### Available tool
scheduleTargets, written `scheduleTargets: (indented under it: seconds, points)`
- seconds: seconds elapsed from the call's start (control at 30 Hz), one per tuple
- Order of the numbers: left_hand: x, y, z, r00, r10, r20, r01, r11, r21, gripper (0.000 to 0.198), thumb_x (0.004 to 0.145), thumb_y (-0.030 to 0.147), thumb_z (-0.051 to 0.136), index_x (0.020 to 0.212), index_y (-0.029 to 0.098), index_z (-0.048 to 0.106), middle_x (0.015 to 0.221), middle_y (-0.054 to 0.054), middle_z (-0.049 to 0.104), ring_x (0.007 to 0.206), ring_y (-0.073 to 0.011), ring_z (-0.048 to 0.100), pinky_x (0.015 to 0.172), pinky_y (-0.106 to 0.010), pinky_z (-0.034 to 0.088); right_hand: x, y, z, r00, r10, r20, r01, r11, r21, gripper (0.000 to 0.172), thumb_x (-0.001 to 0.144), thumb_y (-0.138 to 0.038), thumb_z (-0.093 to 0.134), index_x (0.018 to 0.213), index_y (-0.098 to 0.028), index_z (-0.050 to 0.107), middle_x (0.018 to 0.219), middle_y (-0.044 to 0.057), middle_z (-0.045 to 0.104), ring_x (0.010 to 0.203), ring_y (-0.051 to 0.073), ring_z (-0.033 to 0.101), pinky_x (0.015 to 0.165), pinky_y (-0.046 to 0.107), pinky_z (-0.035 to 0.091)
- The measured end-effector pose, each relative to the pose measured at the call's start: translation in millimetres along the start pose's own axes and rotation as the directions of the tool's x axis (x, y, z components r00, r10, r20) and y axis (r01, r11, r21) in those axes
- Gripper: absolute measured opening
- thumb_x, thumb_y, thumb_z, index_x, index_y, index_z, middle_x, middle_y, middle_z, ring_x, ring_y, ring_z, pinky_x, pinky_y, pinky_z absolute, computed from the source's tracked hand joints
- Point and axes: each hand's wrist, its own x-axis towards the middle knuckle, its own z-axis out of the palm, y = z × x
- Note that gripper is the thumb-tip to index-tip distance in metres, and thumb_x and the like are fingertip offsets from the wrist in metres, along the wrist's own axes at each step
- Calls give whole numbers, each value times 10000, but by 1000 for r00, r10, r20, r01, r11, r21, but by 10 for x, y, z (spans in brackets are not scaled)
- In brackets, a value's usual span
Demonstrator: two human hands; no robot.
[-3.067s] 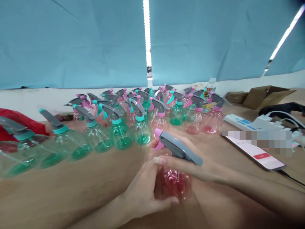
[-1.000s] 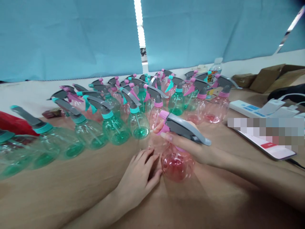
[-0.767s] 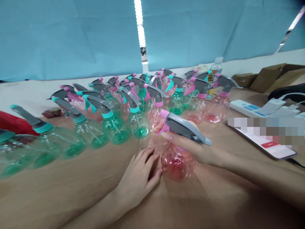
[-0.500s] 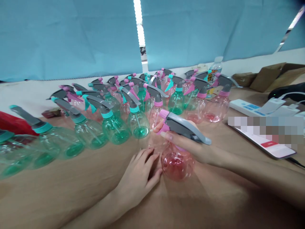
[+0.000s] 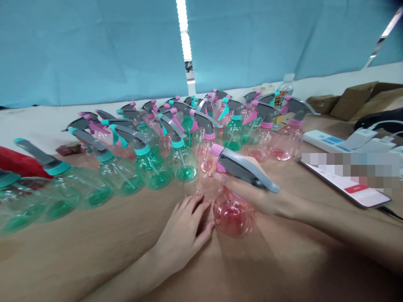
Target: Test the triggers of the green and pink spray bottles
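Note:
A clear pink spray bottle [image 5: 234, 216] with a grey and pink spray head stands upright on the brown table in front of me. My right hand [image 5: 248, 184] is wrapped around its neck under the head, with fingers on the pink trigger. Palm down, my left hand [image 5: 185, 226] lies on the table, fingers loosely spread and holding nothing. Its thumb tip is close beside the bottle's lower left side; whether they touch I cannot tell. Just behind stand another pink spray bottle [image 5: 207, 153] and a green spray bottle [image 5: 182, 170].
Several more green and pink spray bottles crowd the back and left of the table. At right lie a phone [image 5: 355, 184] with a cable, a white power strip [image 5: 327, 141] with plugs, and a cardboard box [image 5: 355, 100]. A drink bottle [image 5: 285, 90] stands behind.
The fingers of my right hand have drawn the pink trigger in toward the bottle's neck. My left hand and the other bottles stay where they were.

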Motion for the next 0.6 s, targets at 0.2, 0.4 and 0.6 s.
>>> scheduleTargets:
  seconds: [0.2,0.4,0.6]
  points:
    - [2,-4,5,1000,-5,-5,5,1000,16,263,931,291,525,1156,162,572,1336,-150,506,1240,-329,446,985,-512,406,-19,-18,-34,1000,16,-8,-16,994,-110,223,818,-38,486,730,-215,382,626,-77,369,549,68,324,486,201,283]
    - [-1,-7,7,1000,-4,-1,4,1000,9,235,930,285,532,1126,164,579,1337,-150,504,1242,-324,444,986,-510,405,0,-8,-19,996,92,-7,-92,996,-6,166,874,-171,548,743,-212,455,644,-79,452,551,56,408,510,180,358]
    - [-1,-20,25,1000,5,-11,-5,1000,1,256,929,285,540,1154,167,565,1329,-148,506,1244,-316,440,993,-503,398,-74,139,-6,972,234,23,-235,967,98,108,907,-330,552,914,-224,532,793,-38,542,697,96,502,659,239,427]
